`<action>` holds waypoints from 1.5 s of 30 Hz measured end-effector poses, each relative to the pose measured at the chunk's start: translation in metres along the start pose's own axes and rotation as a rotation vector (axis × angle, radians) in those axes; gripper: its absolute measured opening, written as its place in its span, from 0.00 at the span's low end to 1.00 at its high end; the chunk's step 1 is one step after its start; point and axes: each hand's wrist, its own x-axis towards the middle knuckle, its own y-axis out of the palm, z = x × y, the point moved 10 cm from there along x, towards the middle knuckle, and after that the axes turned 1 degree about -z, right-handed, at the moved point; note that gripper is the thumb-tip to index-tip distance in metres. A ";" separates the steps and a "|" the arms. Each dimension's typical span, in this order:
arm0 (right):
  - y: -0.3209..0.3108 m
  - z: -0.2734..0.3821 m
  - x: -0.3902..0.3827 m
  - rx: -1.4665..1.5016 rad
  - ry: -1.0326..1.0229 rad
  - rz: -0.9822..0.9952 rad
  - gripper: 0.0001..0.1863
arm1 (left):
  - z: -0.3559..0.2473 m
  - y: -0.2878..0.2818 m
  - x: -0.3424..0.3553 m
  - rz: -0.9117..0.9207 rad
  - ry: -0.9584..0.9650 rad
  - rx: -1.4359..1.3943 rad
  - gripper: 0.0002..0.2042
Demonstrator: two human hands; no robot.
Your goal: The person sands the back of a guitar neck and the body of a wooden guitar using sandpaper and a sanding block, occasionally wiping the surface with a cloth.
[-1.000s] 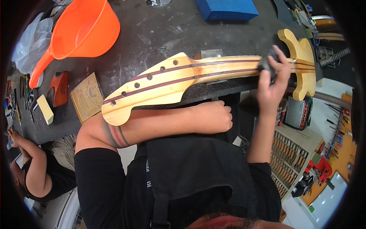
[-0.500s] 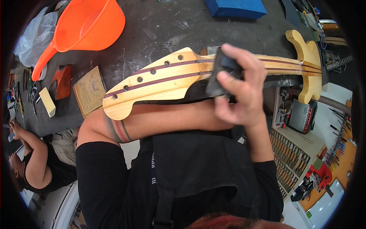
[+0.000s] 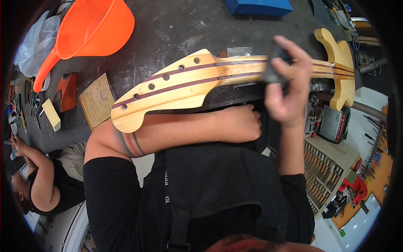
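A pale wooden guitar neck (image 3: 247,67) with dark red stripes lies across the bench. Its headstock (image 3: 168,90), drilled with several holes, points left, and a horned wooden body end (image 3: 345,90) is at the right. My right hand (image 3: 291,86), smeared by motion, is closed around a dark sanding block (image 3: 273,69) lying on top of the neck at mid-length. My left hand (image 3: 245,124) is a fist below the neck, close to my apron, with no object showing in it. The left forearm runs along under the headstock, whose lower tip overlaps it.
An orange dipper (image 3: 94,31), a tan booklet (image 3: 97,101), a wooden hand plane (image 3: 67,92) and a cream block (image 3: 51,114) are at the left. A blue block (image 3: 259,6) sits at the far edge. Another person (image 3: 46,180) works at lower left; a tool rack (image 3: 319,168) stands right.
My right hand has slid the sanding block rightward along the neck, away from the headstock. The left fist now shows, and the neck has shifted very slightly.
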 end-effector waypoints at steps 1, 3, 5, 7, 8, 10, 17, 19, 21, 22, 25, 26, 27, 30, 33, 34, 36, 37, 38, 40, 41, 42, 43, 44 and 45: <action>0.008 0.015 0.008 0.057 -0.011 0.012 0.27 | 0.003 0.028 0.001 0.005 -0.036 0.132 0.10; 0.026 0.050 0.016 0.080 -0.039 0.062 0.27 | 0.012 0.002 -0.005 -0.623 -0.118 0.246 0.10; 0.018 0.033 0.013 0.003 -0.023 0.048 0.26 | 0.010 0.007 0.002 -0.269 -0.078 0.133 0.09; -0.023 -0.019 -0.007 -0.190 0.063 -0.017 0.23 | 0.002 0.000 -0.003 0.075 -0.026 0.021 0.07; -0.050 -0.051 -0.028 -0.245 0.135 -0.067 0.23 | -0.002 -0.001 -0.004 0.071 -0.006 0.024 0.07; -0.046 -0.044 -0.034 -0.274 0.171 -0.126 0.24 | -0.002 0.004 0.001 0.038 0.003 0.014 0.08; -0.046 -0.032 -0.033 -0.329 0.186 -0.171 0.23 | 0.001 -0.015 -0.002 0.017 -0.004 0.007 0.09; -0.114 -0.087 -0.081 -0.572 0.384 -0.299 0.22 | 0.005 -0.013 0.005 0.071 -0.069 -0.072 0.07; -0.159 -0.097 -0.111 -0.419 0.447 -0.435 0.19 | 0.011 -0.013 0.009 0.157 -0.131 -0.124 0.08; -0.172 -0.091 -0.121 -0.350 0.464 -0.511 0.19 | 0.022 -0.023 0.009 0.041 -0.220 -0.259 0.09; -0.181 -0.072 -0.152 -0.366 0.486 -0.563 0.20 | 0.030 -0.050 0.006 -0.163 -0.506 -0.565 0.08; -0.184 -0.069 -0.166 -0.376 0.491 -0.580 0.20 | 0.033 -0.055 -0.005 -0.259 -0.699 -0.747 0.08; -0.184 -0.076 -0.185 -0.258 0.531 -0.664 0.21 | 0.028 -0.060 -0.018 -0.395 -0.736 -1.038 0.10; -0.194 -0.081 -0.227 -0.101 0.607 -0.765 0.21 | -0.013 -0.191 -0.038 -0.748 -0.302 -0.298 0.18; -0.200 -0.089 -0.246 -0.066 0.624 -0.807 0.20 | -0.031 -0.236 -0.069 -1.122 -0.265 0.022 0.27; -0.203 -0.089 -0.253 -0.064 0.622 -0.818 0.20 | -0.019 -0.234 -0.074 -1.046 -0.425 0.130 0.30; -0.205 -0.091 -0.261 -0.052 0.620 -0.837 0.20 | 0.007 -0.199 -0.039 -0.589 -0.622 0.480 0.35; -0.207 -0.091 -0.263 -0.046 0.615 -0.843 0.20 | 0.022 -0.168 -0.036 -0.323 -0.743 0.582 0.37; -0.210 -0.092 -0.268 0.003 0.612 -0.878 0.20 | 0.032 -0.146 -0.042 -0.222 -0.847 0.632 0.37; -0.213 -0.092 -0.278 0.050 0.612 -0.911 0.20 | 0.027 -0.139 -0.036 -0.262 -0.869 0.733 0.36; -0.211 -0.093 -0.283 0.086 0.624 -0.930 0.20 | 0.029 -0.133 -0.027 -0.231 -0.842 0.742 0.35; -0.212 -0.095 -0.284 0.123 0.627 -0.945 0.21 | 0.034 -0.130 -0.013 -0.209 -0.819 0.753 0.35; -0.211 -0.094 -0.285 0.131 0.621 -0.943 0.21 | 0.037 -0.123 0.015 -0.213 -0.723 0.692 0.34; -0.212 -0.092 -0.284 0.080 0.605 -0.914 0.21 | 0.037 -0.118 0.052 -0.260 -0.642 0.641 0.33; -0.212 -0.090 -0.279 0.042 0.584 -0.886 0.21 | 0.043 -0.108 0.085 -0.273 -0.574 0.622 0.34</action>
